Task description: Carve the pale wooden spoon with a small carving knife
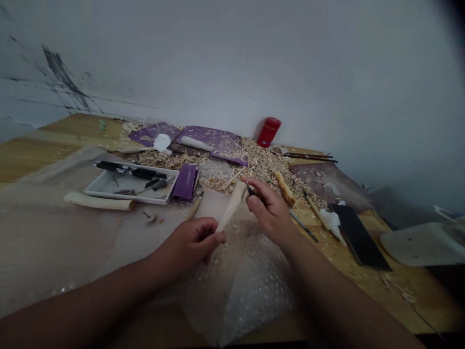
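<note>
Pinched in my left hand [201, 238] is the lower end of a pale wooden piece [232, 204]; my right hand [268, 208] grips a dark, slim tool [250, 189] at its upper end. Bubble wrap [250, 281] lies beneath, with the white tray [127, 186] to the left and wood shavings [263, 165] beyond.

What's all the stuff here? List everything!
Brown wooden table: one, below
Wall: one, grey, behind
Curly wood shavings: uncountable, tan, back
Crinkled sheets: several, purple, back
Cylindrical container: one, red, by wall
Shallow tool tray: one, white, left
Rectangular packet: one, purple, beside tray
Bubble wrap: count unclear, clear, front
Flat slab: one, black, right
Tapered wood: one, cream, left hand
Slim tool: one, dark, right hand
Smaller bits: too cluttered to count
Hands: two, left and right, center
</note>
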Demonstrator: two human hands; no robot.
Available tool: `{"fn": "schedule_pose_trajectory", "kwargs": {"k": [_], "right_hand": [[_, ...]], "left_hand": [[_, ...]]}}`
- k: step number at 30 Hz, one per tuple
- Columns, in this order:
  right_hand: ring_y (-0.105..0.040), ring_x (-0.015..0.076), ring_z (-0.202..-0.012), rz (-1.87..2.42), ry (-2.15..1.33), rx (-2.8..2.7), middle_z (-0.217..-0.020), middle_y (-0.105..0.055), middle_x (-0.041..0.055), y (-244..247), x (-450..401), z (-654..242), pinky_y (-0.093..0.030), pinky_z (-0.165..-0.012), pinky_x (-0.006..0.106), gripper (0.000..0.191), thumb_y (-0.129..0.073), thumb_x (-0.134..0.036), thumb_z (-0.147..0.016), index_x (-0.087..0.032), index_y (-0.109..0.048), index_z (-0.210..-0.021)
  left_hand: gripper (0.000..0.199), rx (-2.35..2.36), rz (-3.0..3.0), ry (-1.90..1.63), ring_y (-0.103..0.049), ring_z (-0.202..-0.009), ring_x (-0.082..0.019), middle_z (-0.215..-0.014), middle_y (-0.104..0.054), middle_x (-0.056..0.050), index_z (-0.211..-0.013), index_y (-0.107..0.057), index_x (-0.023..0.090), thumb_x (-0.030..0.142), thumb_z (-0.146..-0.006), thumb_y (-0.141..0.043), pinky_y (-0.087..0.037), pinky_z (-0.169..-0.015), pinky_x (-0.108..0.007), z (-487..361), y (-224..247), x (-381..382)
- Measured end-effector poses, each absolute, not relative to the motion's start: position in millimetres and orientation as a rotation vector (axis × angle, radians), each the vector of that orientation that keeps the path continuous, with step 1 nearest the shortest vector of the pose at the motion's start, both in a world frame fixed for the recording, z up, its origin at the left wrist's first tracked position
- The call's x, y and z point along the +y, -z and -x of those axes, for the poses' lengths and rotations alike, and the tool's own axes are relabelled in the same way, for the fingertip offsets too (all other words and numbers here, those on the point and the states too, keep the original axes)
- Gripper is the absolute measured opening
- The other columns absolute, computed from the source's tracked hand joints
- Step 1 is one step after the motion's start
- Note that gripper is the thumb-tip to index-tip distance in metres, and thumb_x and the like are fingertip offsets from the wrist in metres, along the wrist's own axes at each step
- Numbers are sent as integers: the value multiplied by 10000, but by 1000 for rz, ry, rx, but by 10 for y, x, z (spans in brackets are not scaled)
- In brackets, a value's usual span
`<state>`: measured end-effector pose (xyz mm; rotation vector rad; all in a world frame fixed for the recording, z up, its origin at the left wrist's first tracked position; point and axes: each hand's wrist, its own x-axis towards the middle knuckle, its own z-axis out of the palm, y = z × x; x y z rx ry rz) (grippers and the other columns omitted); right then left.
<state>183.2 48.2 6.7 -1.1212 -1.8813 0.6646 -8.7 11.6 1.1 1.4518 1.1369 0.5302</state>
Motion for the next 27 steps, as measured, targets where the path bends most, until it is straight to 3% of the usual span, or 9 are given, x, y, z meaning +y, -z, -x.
{"fn": "schedule_pose_trajectory", "kwargs": {"k": [4, 14, 22, 27], "right_hand": [[-457, 110, -630, 1097, -702, -1816, -782, -514, 0, -11, 504, -1835, -381, -585, 254, 344, -403, -383, -808, -246, -441, -1122], [-504, 123, -688, 1182, -720, -1753, -797, -546, 13, 0, 542, -1866, -396, -586, 251, 300, -438, -386, -789, -215, -489, -1030], [-523, 137, -732, 1169, -751, -1801, -814, -573, 12, -22, 522, -1825, -408, -643, 260, 260, -524, -365, -741, -194, -540, -936], [-525, 122, -707, 1133, -724, -1983, -774, -591, -8, -88, 441, -1723, -396, -637, 235, 227, -519, -362, -747, -208, -573, -905]], "left_hand": [[226, 1119, -1444, -545, -368, -421, -59, -457, -439, 67, -582, -406, 163, 309, -729, -498, -275, -433, -178, 90, -5, 124], [151, 1046, -1411, -492, -361, -493, -64, -541, -407, 69, -770, -530, 150, 253, -667, -568, -263, -454, -174, 78, 44, 114], [165, 969, -1514, -445, -411, -519, -77, -585, -446, 47, -690, -456, 159, 307, -762, -454, -301, -461, -187, 93, -16, 97], [124, 984, -1403, -607, -444, -460, -78, -590, -483, 50, -841, -401, 179, 298, -807, -390, -345, -444, -201, 78, 55, 119]]}}
